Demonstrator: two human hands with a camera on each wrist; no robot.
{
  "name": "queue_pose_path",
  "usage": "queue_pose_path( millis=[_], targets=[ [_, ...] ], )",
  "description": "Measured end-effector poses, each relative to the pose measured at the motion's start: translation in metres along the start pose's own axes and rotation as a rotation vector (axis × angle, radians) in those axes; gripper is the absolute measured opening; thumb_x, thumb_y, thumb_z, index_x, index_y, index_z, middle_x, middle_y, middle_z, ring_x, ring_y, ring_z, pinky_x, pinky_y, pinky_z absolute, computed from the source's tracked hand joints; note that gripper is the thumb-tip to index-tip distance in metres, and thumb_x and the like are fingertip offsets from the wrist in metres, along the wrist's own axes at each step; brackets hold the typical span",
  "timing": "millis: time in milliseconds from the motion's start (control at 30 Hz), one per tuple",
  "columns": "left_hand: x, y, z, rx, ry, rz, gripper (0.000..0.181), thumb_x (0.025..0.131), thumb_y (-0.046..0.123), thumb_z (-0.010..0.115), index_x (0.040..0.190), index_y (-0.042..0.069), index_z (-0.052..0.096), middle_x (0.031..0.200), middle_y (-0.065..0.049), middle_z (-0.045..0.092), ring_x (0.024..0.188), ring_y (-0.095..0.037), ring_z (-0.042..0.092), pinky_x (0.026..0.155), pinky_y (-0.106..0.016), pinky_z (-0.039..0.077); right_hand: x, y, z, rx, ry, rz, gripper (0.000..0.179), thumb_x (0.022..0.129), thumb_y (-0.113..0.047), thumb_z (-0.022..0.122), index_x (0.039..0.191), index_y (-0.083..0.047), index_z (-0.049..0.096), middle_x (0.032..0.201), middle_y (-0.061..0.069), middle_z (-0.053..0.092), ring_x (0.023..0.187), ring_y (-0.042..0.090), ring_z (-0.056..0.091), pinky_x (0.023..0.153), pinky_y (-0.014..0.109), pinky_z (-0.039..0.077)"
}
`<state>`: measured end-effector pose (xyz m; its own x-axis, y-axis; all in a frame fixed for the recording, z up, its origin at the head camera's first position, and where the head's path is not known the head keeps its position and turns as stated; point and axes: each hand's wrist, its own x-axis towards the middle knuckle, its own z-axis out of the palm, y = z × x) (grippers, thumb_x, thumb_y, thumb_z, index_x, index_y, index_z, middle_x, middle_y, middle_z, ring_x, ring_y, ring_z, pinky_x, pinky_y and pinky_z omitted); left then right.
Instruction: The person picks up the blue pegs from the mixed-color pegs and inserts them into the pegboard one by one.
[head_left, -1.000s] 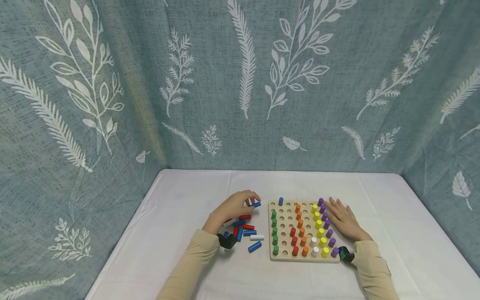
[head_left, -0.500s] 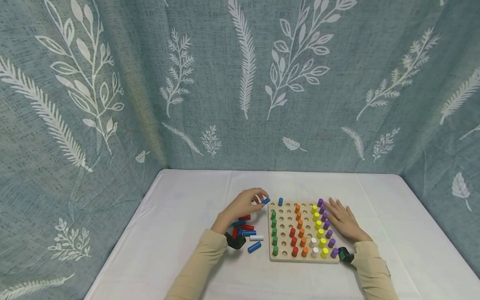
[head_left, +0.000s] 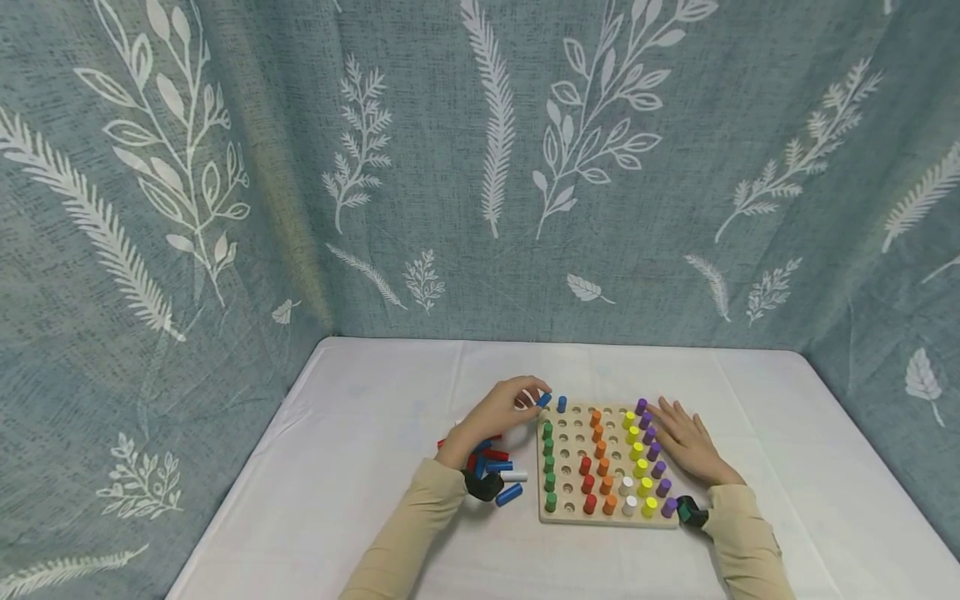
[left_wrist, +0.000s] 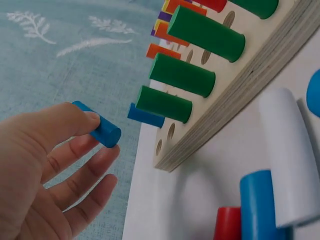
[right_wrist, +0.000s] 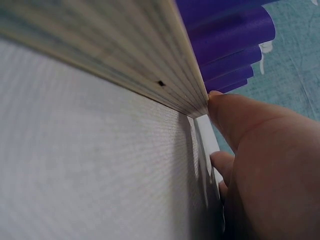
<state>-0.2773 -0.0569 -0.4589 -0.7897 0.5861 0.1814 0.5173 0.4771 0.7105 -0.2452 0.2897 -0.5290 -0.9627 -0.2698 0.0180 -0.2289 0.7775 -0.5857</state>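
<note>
The left hand, the nearer one, is pinching a blue peg, its axis leaning by the vacant far-left corner hole of the pegboard; the right hand is resting opposite, fingers straight.

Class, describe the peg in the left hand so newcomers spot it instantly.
On the white table lies a wooden pegboard. Near its far left corner, the left hand pinches the blue peg. Unlike the standing blue peg nearby, it is tilted and outside any hole.
</note>
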Motion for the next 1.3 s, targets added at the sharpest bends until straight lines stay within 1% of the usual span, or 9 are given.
queue_pose_path(
  millis=[100,300,500,567,733,867,1067,1300],
  targets=[
    [0.003,0.000,0.003,-0.005,0.011,-0.021,0.029,0.090,0.011,0.060,0.118,0.010,0.058,0.099,-0.007,0.062,0.087,-0.017,0.060,0.079,-0.026,0.049,0.000,0.000,0.000,-0.001,0.001,-0.006,0.055,0.099,-0.039,0.035,0.144,-0.008,0.031,0.151,0.025,0.012,0.138,0.046,0.003,0.107,0.060,-0.007],
    [0.007,0.002,0.010,-0.029,0.028,-0.036,0.030,0.088,0.011,0.062,0.117,0.007,0.057,0.100,-0.005,0.062,0.086,-0.015,0.060,0.079,-0.026,0.049,0.000,0.001,0.001,-0.002,0.001,-0.009,0.054,0.099,-0.038,0.035,0.144,-0.007,0.031,0.151,0.026,0.013,0.138,0.046,0.004,0.107,0.060,-0.007],
    [0.009,0.006,0.015,-0.070,0.026,-0.041,0.027,0.088,0.010,0.062,0.115,0.007,0.056,0.101,-0.011,0.062,0.087,-0.018,0.060,0.080,-0.029,0.049,0.000,0.002,0.001,-0.002,0.004,-0.008,0.054,0.099,-0.038,0.035,0.144,-0.008,0.031,0.151,0.026,0.012,0.138,0.046,0.004,0.107,0.060,-0.007],
    [0.010,0.006,0.017,-0.080,0.022,-0.041,0.027,0.088,0.008,0.061,0.114,0.008,0.056,0.101,-0.012,0.062,0.087,-0.018,0.061,0.079,-0.029,0.049,0.000,0.002,0.001,-0.005,0.003,-0.006,0.054,0.099,-0.039,0.035,0.144,-0.008,0.031,0.151,0.026,0.013,0.138,0.046,0.004,0.107,0.060,-0.007],
    [0.013,0.003,0.024,-0.083,0.028,-0.034,0.024,0.087,0.006,0.061,0.111,0.009,0.055,0.104,-0.007,0.061,0.089,-0.018,0.061,0.077,-0.024,0.049,0.000,0.002,0.001,-0.008,0.004,-0.006,0.054,0.099,-0.038,0.035,0.144,-0.007,0.031,0.150,0.026,0.013,0.138,0.046,0.004,0.107,0.061,-0.007],
    [0.014,-0.001,0.029,-0.089,0.026,-0.048,0.022,0.087,0.007,0.062,0.107,0.011,0.055,0.103,-0.004,0.061,0.087,-0.014,0.061,0.076,-0.021,0.049,0.000,0.003,0.003,-0.007,0.007,-0.012,0.054,0.099,-0.038,0.036,0.144,-0.007,0.031,0.150,0.026,0.014,0.138,0.046,0.005,0.107,0.061,-0.006],
    [0.014,-0.003,0.035,-0.113,0.019,-0.067,0.020,0.088,0.010,0.061,0.107,0.011,0.054,0.104,-0.003,0.061,0.089,-0.014,0.062,0.077,-0.021,0.049,0.001,0.004,0.004,-0.013,0.007,-0.013,0.054,0.099,-0.038,0.036,0.144,-0.008,0.032,0.150,0.025,0.014,0.138,0.046,0.005,0.107,0.061,-0.006],
    [0.015,-0.002,0.036,-0.103,0.031,-0.077,0.018,0.089,0.012,0.061,0.106,0.010,0.056,0.105,-0.004,0.063,0.092,-0.016,0.062,0.077,-0.022,0.049,0.000,0.002,0.002,-0.012,0.017,-0.016,0.053,0.099,-0.037,0.036,0.143,-0.007,0.032,0.150,0.026,0.014,0.137,0.047,0.005,0.107,0.061,-0.006]
  ],
)
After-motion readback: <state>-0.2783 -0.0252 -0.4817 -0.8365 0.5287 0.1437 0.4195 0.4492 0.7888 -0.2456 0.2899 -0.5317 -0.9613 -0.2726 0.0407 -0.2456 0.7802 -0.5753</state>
